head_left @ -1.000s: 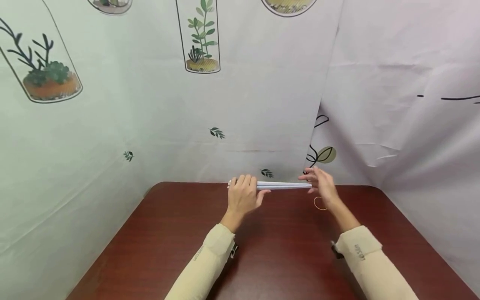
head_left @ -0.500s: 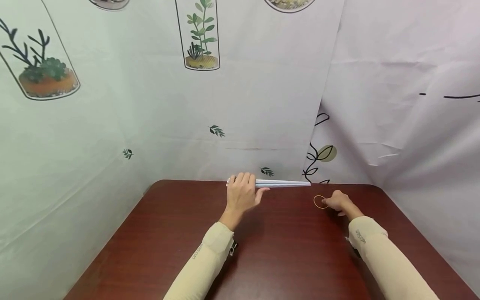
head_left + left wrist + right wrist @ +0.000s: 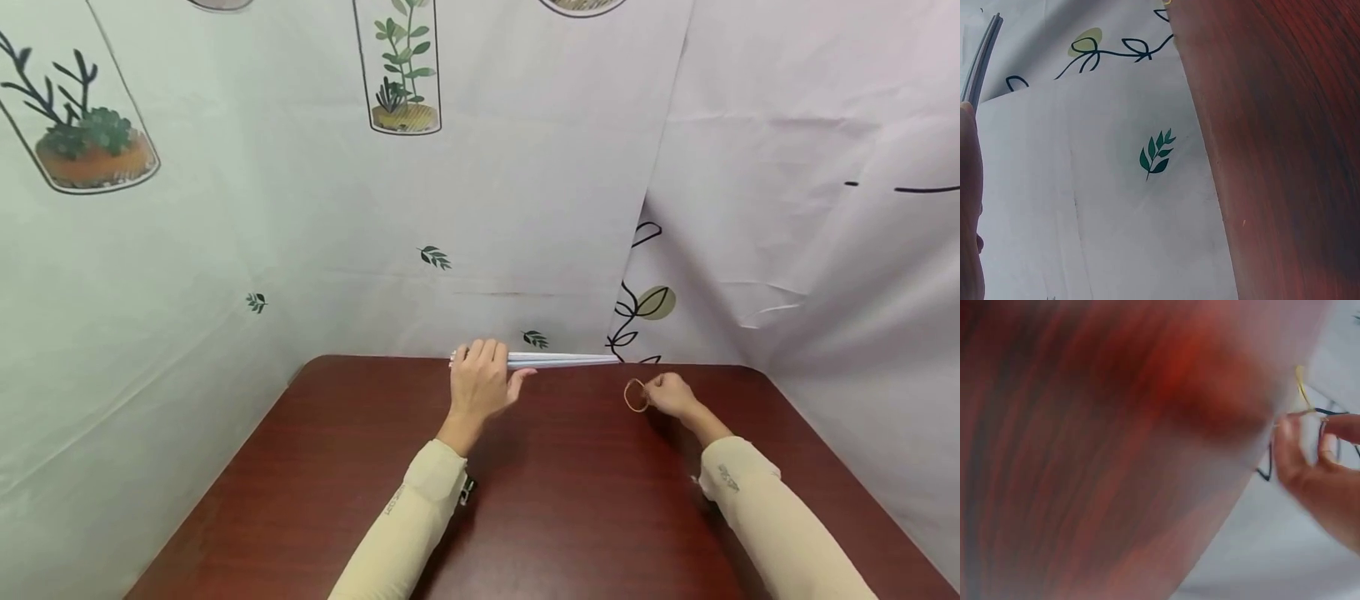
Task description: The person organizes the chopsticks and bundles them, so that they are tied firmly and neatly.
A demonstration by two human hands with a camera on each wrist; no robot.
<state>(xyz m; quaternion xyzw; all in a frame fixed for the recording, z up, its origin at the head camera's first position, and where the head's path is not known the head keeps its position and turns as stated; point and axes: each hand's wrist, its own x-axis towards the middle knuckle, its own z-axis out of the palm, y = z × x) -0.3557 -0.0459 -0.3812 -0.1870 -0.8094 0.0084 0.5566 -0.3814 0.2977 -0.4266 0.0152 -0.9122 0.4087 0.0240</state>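
Observation:
My left hand (image 3: 477,379) grips a bundle of slim, pale chopsticks (image 3: 566,360) near its left end, with the thumb pointing off to the right. The bundle lies level, raised at the far table edge, and its tapered tips point right. In the left wrist view the chopsticks (image 3: 984,59) look silvery grey, and only part of the hand (image 3: 969,206) shows. Right of the tips, my right hand (image 3: 672,395) pinches a thin yellow rubber band (image 3: 635,397) at its right side. The right wrist view is blurred; a piece of the band (image 3: 1301,384) rises beside the fingertips (image 3: 1287,432).
Both hands are over a dark red-brown wooden table (image 3: 570,500) with rounded far corners. A pale cloth curtain (image 3: 525,208) printed with plants hangs right behind the table and along its sides.
My right hand has come away from the chopsticks' tips down to the rubber band on the table, pinched it and raised it slightly. The left hand keeps its grip.

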